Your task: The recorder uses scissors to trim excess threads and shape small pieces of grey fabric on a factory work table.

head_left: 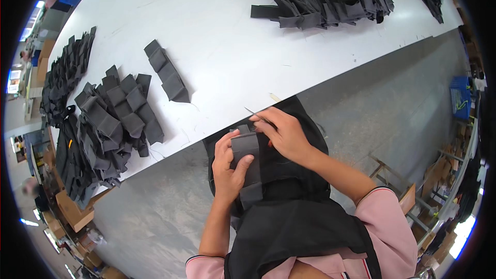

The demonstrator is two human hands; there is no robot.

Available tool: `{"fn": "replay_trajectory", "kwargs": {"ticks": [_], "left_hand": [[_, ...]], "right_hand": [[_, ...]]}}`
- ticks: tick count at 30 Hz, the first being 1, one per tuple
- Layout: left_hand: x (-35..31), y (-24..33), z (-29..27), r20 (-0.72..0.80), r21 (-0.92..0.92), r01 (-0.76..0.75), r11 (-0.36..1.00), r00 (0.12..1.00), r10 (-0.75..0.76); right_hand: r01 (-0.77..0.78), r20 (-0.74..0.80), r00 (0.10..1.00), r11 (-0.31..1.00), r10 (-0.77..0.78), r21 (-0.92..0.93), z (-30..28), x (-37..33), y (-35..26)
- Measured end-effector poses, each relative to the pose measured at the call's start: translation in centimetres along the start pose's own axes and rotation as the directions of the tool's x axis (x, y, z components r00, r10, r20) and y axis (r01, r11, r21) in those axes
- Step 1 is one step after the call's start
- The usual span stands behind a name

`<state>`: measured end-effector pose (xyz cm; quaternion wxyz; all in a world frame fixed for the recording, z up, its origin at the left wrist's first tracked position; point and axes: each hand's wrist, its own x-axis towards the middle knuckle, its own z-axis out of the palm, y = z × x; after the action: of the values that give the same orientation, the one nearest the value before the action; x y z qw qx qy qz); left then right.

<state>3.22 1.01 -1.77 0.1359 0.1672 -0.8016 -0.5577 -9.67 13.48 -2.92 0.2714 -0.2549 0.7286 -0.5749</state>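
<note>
My left hand [231,168] holds a folded strip of dark grey fabric [248,150] over my lap, its thumb pressed on the front and its fingers along the far left edge. The strip hangs down over my black apron [289,222]. Just right of its upper end, my right hand [281,133] is closed on a slim pointed metal tool [252,112], whose tip points up and left toward the table edge. A bit of orange shows under that hand; the rest of the tool is hidden, so its exact kind is unclear.
Ahead is a white table [217,36]. A single folded fabric strip [168,72] lies there, with a heap of strips [116,111] on the left and a bigger pile [325,0] at the far right. A blue crate [460,97] stands on the floor at right.
</note>
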Motion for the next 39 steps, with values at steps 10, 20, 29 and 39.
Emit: {"fn": "replay_trajectory", "kwargs": {"ticks": [10, 20, 29, 39], "left_hand": [[-0.2, -0.2, 0.2, 0.001, -0.262, 0.152, 0.953, 0.988, -0.157], [-0.4, 0.1, -0.3, 0.05, -0.233, 0.159, 0.959, 0.987, -0.151], [0.1, 0.1, -0.7, 0.108, -0.147, 0.061, 0.987, 0.993, -0.045], [0.3, 0.1, -0.8, 0.199, -0.085, -0.008, 0.996, 0.98, 0.025]], "right_hand": [[0.304, 0.003, 0.934, 0.792, -0.357, -0.529, -2.4, -4.6, -3.4], [0.26, -0.039, 0.952, 0.864, -0.305, -0.43, -2.2, -4.7, -3.3], [0.216, 0.003, 0.974, 0.921, -0.227, -0.326, -2.1, -4.3, -3.8], [0.265, 0.107, 0.964, 0.901, -0.242, -0.343, -1.4, -3.2, -3.3]]}}
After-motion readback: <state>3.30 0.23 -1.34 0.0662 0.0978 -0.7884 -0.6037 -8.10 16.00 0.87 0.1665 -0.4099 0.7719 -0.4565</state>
